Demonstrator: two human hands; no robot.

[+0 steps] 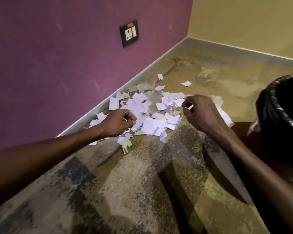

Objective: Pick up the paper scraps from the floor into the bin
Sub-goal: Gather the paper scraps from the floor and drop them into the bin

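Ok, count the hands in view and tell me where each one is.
2. The left hand is over the near-left part of the paper scraps, fingers curled. The right hand is over the pile's right side, near the bin. None seem hidden.

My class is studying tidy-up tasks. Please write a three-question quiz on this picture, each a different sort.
1. True or false: the bin stands on the person's left.
2. The scraps lie beside which wall? A) purple wall B) yellow wall
3. Fill in: the bin is lined with a black ____.

Key: 1 false, it is on the right. 2 A. 3 bag.
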